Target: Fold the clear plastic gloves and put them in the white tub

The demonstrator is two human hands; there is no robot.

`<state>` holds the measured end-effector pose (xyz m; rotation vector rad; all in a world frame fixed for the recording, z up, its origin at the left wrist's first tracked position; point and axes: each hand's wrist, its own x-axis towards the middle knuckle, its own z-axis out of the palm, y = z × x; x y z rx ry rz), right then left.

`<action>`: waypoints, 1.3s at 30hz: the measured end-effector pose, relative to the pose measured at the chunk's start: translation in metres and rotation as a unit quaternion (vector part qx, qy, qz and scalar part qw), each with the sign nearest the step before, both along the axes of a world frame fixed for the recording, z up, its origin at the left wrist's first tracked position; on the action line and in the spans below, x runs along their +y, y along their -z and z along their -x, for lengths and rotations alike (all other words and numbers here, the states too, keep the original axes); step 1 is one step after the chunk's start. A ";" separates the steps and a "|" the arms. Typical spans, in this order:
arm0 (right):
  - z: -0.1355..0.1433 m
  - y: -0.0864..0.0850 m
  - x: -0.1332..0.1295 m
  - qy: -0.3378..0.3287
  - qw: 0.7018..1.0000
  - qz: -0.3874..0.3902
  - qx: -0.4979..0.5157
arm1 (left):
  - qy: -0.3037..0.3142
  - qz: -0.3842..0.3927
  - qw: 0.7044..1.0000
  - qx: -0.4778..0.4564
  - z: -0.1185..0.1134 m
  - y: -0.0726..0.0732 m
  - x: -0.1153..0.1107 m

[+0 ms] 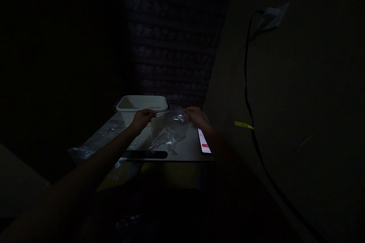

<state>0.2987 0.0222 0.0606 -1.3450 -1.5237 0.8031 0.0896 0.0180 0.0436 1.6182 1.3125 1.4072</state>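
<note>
On my feed, my left hand and right hand each pinch the plastic, stretched over the desk beside the tub. I judge it partly spread; its lower part remains crumpled.

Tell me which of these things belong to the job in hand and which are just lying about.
Being handled:
clear plastic piece, pinched by the left hand and right hand

Seemingly just nearby:
lit phone on the table
black cable with yellow tag
white tub (may belong)
</note>
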 end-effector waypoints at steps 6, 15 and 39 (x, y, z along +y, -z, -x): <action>0.007 -0.006 -0.005 -0.039 0.994 0.029 0.097 | -0.023 -0.052 0.994 0.090 0.003 -0.010 -0.004; 0.026 -0.017 -0.013 -0.067 0.992 -0.024 0.106 | -0.049 -0.113 0.992 0.010 0.003 -0.013 -0.003; -0.024 0.009 -0.009 0.014 0.986 -0.158 -0.041 | 0.045 -0.080 0.996 0.005 -0.025 -0.011 0.008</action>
